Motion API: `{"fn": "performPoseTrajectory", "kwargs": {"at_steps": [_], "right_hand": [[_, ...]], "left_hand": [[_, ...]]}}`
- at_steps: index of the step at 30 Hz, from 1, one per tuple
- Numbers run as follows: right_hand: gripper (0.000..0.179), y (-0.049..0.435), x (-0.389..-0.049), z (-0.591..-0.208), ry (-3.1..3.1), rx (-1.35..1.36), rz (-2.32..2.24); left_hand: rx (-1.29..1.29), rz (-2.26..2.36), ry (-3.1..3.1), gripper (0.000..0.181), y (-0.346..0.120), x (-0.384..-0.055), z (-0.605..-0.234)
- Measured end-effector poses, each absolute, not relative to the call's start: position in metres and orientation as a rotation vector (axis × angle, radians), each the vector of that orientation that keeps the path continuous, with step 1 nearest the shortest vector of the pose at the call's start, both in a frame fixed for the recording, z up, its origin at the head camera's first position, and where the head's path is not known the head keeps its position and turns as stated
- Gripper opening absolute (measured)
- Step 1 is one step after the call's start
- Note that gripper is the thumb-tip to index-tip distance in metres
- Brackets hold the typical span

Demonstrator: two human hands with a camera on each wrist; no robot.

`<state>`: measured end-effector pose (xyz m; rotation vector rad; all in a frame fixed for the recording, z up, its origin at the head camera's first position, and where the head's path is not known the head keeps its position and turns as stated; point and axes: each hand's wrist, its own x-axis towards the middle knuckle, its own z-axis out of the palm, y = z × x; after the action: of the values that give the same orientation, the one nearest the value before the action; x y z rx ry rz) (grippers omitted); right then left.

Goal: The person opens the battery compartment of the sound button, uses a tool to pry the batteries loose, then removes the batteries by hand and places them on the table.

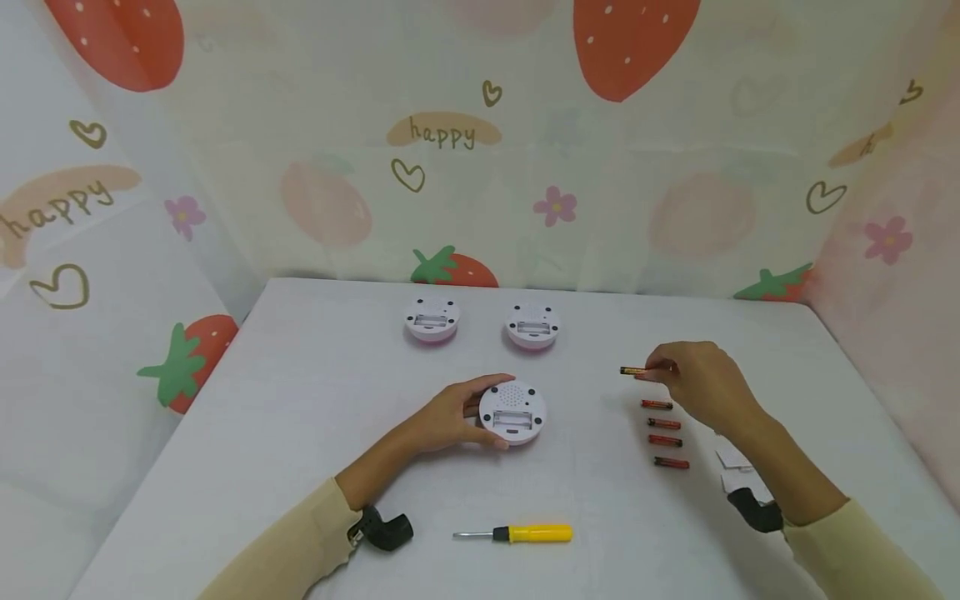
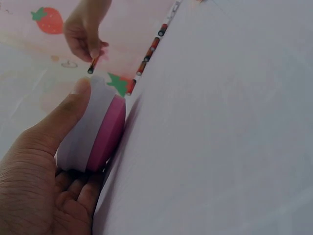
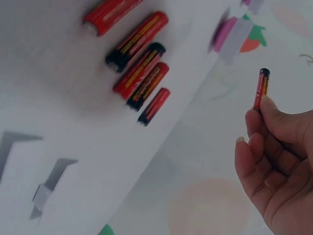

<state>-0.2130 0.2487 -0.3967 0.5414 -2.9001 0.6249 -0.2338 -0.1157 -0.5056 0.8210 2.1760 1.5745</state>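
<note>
My left hand [image 1: 450,415] grips the near round white-and-pink device [image 1: 513,392] by its left side, thumb at the front edge and fingers at the back. Its underside faces up, with an uncovered battery compartment and dark feet. In the left wrist view, the device's pink part [image 2: 108,134] is close to the table. My right hand [image 1: 701,385] pinches a small red-and-black battery [image 3: 261,88] between thumb and index finger, above the table at the right. Beneath and in front of that hand, several similar batteries [image 1: 665,441] lie in a row.
Two more such devices stand at the back, a left one [image 1: 432,332] and a right one [image 1: 532,340], battery compartments upward. A yellow-handled screwdriver [image 1: 540,533] lies near the front. White pieces [image 1: 731,457] lie partly hidden by the right forearm. Printed curtains [image 1: 450,192] border the table.
</note>
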Motion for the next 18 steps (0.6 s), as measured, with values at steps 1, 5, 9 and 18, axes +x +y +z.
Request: {"fn": "performPoseTrajectory", "kwargs": {"at_steps": [1, 5, 9, 18], "right_hand": [[0.005, 0.251, -0.214, -0.397, -2.906, 0.537, 0.611], [0.005, 0.258, -0.218, -0.400, -2.920, 0.537, 0.570], [0.004, 0.265, -0.223, -0.404, -2.937, 0.545, 0.536], [0.004, 0.276, -0.230, -0.417, -3.038, 0.528, 0.461]], "left_hand": [[0.819, 1.575, 2.175, 0.091, -0.116, -0.234, -0.506], [0.817, 1.566, 2.183, 0.091, -0.116, -0.234, -0.506], [0.819, 1.564, 2.186, 0.090, -0.116, -0.233, -0.504], [0.800, 1.566, 2.179, 0.090, -0.116, -0.233, -0.504]]}}
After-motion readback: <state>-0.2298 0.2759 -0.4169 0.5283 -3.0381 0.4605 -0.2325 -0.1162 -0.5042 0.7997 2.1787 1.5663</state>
